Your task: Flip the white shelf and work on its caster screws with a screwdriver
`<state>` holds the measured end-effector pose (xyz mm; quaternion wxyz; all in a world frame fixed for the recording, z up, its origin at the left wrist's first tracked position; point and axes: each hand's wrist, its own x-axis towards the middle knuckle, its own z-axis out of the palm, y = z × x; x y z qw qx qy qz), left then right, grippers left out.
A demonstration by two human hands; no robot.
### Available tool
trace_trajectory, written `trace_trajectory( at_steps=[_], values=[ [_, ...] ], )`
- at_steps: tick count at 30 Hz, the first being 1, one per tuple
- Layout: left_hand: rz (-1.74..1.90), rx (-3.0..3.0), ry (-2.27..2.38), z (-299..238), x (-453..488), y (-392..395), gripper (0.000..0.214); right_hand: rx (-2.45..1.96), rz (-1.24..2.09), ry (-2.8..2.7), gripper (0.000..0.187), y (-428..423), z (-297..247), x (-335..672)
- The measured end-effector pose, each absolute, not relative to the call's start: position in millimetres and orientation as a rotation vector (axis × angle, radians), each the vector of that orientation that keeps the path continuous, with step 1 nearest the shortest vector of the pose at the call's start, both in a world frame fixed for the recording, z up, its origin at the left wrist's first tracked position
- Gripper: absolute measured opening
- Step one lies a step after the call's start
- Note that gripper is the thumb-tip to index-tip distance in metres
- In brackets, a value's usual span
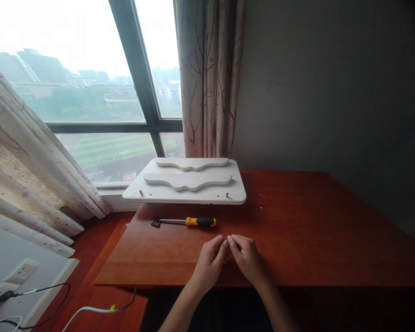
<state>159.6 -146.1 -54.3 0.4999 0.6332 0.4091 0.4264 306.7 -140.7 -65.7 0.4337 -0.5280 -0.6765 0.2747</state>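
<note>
My left hand [210, 260] and my right hand [246, 256] meet over the front of the wooden table [297, 240]. Both are closed, thumbs and fingertips pinched together and almost touching. Whatever may be between the fingers is hidden. Just beyond them lies a screwdriver [183, 222] with a yellow and black handle; several slim dark pieces, which look like screws, cluster at its tip. Farther back rests a white board [193, 196] with rounded corners. Two wavy-edged white strips, the rear one [192, 163] and the front one [188, 180], lie on it. Short wooden dowels stand near its front corners.
Small white crumbs [261, 207] dot the table right of the board. A window [100, 92] with patterned curtains [210, 83] is behind, left of a grey wall [314, 83]. At lower left, cables [90, 310] run past a wall socket [21, 272].
</note>
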Motion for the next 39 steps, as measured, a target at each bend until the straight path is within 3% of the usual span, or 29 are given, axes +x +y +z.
trace_trajectory(
  at_steps=[39],
  values=[
    [1.016, 1.537, 0.994, -53, 160, -147, 0.038, -1.294, 0.746, -1.712, 0.042, -142, -71, 308]
  ],
)
